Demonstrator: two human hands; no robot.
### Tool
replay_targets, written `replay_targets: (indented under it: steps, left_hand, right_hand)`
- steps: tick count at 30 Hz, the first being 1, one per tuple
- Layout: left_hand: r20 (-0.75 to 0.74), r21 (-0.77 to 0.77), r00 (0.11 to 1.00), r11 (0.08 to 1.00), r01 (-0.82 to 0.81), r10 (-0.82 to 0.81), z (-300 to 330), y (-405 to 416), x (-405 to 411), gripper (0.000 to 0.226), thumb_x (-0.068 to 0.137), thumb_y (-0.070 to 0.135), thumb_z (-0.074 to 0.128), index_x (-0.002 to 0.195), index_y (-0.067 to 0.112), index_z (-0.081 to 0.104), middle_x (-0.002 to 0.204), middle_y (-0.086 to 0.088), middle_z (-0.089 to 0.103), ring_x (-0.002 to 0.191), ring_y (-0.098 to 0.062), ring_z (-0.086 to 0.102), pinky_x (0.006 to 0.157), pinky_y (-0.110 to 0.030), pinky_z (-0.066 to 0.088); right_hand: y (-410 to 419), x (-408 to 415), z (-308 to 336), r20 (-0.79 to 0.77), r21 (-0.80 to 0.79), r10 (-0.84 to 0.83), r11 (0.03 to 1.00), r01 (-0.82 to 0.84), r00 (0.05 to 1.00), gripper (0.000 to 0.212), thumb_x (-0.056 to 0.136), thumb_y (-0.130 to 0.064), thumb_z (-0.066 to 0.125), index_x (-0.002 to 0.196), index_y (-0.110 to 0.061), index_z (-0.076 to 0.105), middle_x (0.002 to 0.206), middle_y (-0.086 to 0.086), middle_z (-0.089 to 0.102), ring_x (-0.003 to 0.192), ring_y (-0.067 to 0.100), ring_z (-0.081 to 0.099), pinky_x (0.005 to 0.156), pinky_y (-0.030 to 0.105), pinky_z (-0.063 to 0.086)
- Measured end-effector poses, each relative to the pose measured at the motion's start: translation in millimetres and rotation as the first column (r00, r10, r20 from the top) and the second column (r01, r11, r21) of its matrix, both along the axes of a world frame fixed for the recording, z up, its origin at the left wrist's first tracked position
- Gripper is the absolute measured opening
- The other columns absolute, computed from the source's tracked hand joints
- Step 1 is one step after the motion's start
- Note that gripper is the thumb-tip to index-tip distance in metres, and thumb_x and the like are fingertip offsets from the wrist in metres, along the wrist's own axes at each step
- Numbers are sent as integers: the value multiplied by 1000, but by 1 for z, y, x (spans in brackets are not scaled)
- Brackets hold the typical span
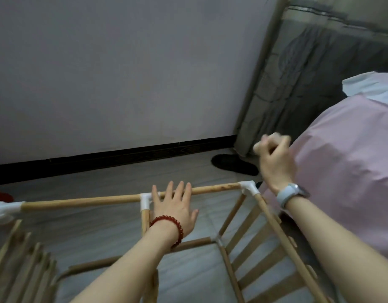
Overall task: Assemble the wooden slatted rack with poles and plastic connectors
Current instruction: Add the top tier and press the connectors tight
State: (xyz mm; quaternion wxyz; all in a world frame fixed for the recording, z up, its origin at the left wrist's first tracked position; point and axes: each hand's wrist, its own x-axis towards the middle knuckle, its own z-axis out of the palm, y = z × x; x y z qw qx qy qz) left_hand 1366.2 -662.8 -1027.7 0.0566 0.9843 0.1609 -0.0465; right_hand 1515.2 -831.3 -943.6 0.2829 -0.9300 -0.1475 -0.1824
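Head view: flat left hand (174, 207) rests on top pole (210, 190); fisted right hand (274, 160) hovers above corner connector (249, 187).

Grey floor (127, 178) w/ wooden rack (250, 243) standing on it, black slipper (233, 164) nr wall.

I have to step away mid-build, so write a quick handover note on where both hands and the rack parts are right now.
Left hand: open, fingers flat on the top wooden pole beside the middle white T-connector.
Right hand: raised in a fist above the white corner connector, holding nothing visible; blurred.
Done: top pole joined through three connectors; uprights fitted below; slatted side panel attached at right.
Left: probably knock the corner connector home, then check the lower poles; their joints are partly hidden.
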Motion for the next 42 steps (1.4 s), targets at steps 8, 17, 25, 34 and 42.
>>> replay_targets:
  steps: [8,17,25,34,42]
  left_hand:
    - [37,66,999,998,-23,21,-11,2,6,70,93,53,31,148,26,-4,153,3,14,142,-23,11,109,-61,-4]
    - [9,-140,997,987,-75,77,12,6,29,31,99,44,29,114,26,49,105,4,53,99,-18,51,92,-40,34]
    - [148,-37,980,991,-131,135,40,3,5,29,99,41,31,112,25,51,110,5,53,107,-16,47,83,-36,34]
    - [515,-200,810,958,-205,280,184,13,-45,24,98,33,39,108,17,52,115,-4,54,112,-23,45,84,-38,39]
    - [643,-216,716,961,-170,272,217,10,-153,8,96,27,44,92,20,41,97,-1,57,88,-26,57,77,-37,45]
  right_hand:
    - [-26,18,-26,-165,-125,28,991,-49,986,35,94,-52,35,95,-17,38,85,3,60,79,29,58,70,39,44]
    - [-58,-13,-49,-470,32,19,999,-4,882,45,97,-45,33,99,-5,53,85,5,58,78,22,57,72,36,45]
    - [-48,-32,-14,-576,193,149,980,-43,804,50,96,-46,36,115,-3,53,86,4,59,80,17,58,64,28,43]
    - [1,-64,142,-165,443,220,887,-126,961,51,95,-48,36,117,-4,49,113,11,60,106,31,56,92,38,42]
    - [38,-145,201,128,411,426,799,-439,896,39,95,-47,42,105,-9,46,96,0,58,100,28,57,91,42,41]
